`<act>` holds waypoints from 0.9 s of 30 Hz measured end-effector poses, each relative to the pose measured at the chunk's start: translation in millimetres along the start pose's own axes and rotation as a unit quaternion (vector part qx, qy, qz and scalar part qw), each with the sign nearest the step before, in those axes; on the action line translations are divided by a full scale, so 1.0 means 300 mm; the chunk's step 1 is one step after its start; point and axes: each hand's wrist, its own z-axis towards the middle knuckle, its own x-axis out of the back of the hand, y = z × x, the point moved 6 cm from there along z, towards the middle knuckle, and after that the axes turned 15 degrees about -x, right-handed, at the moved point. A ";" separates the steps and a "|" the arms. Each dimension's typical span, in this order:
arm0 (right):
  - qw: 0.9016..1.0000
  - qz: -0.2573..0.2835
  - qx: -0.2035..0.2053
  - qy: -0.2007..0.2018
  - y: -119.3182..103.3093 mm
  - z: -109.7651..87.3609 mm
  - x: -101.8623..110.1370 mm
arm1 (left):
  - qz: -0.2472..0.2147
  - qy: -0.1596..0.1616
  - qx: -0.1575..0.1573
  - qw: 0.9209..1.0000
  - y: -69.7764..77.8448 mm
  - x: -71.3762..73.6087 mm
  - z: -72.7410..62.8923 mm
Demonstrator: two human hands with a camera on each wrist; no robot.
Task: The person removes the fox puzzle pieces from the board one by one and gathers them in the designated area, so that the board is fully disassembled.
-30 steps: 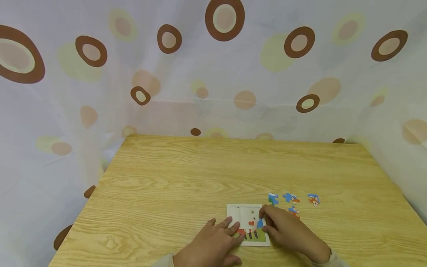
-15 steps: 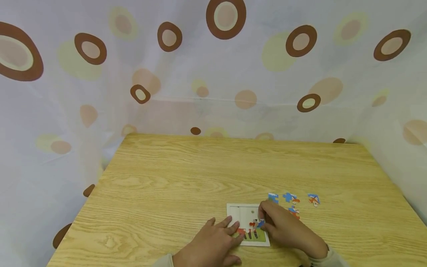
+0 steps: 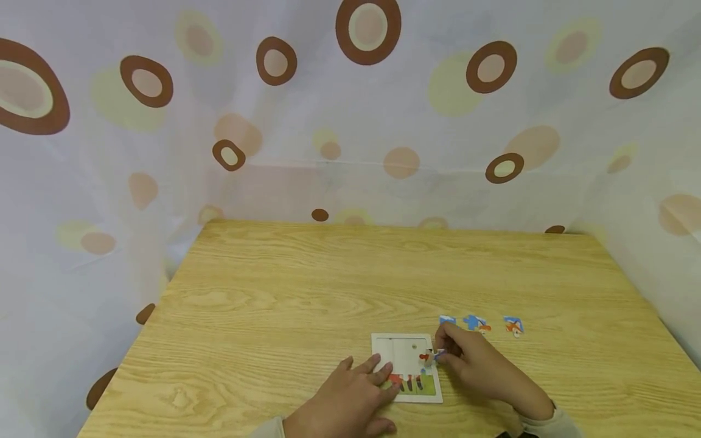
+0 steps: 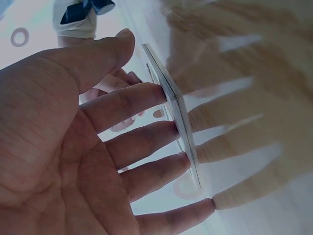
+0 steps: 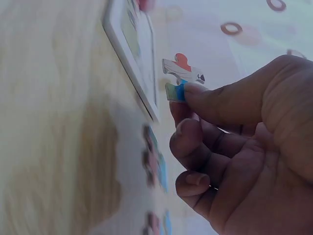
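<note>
A square puzzle board (image 3: 416, 399) with a white rim lies on the table, its lower row filled with green grass and dark-striped legs. My left hand (image 3: 350, 392) rests across its left side with fingers spread, and in the left wrist view the fingertips (image 4: 168, 128) touch the board's edge. Between thumb and index finger, my right hand (image 3: 473, 365) pinches a jigsaw piece (image 5: 182, 62) by its blue and green corner. Red and white show on the rest of this piece. It is raised and tilted over the board's right rim, and the pale recess shows beneath it.
Behind the right hand lie loose jigsaw pieces: a blue one (image 3: 446, 319) partly covered by the fingers, a blue and orange one (image 3: 475, 323), and another (image 3: 513, 326) farther right. A patterned cloth (image 3: 350, 121) hangs behind the wooden table (image 3: 285, 286).
The right hand has lifted the jigsaw piece from the board's right side, tipping it and shifting slightly right. The left hand has stayed on the board.
</note>
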 end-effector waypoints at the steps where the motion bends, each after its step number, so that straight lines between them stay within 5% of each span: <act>1: 1.000 -0.002 0.006 0.011 0.003 -0.005 0.013 | -0.002 -0.001 0.000 1.000 -0.001 -0.001 0.000; 6: 0.998 -0.015 0.005 0.060 0.039 -0.040 0.075 | 0.004 -0.003 -0.003 1.000 0.000 -0.003 0.000; 16: 0.988 -0.032 -0.057 0.139 0.138 -0.108 0.205 | 0.003 0.000 -0.003 1.000 0.001 0.000 -0.008; 27: 0.983 -0.054 -0.096 0.149 0.240 -0.161 0.264 | 0.010 0.003 -0.005 1.000 0.004 0.000 -0.008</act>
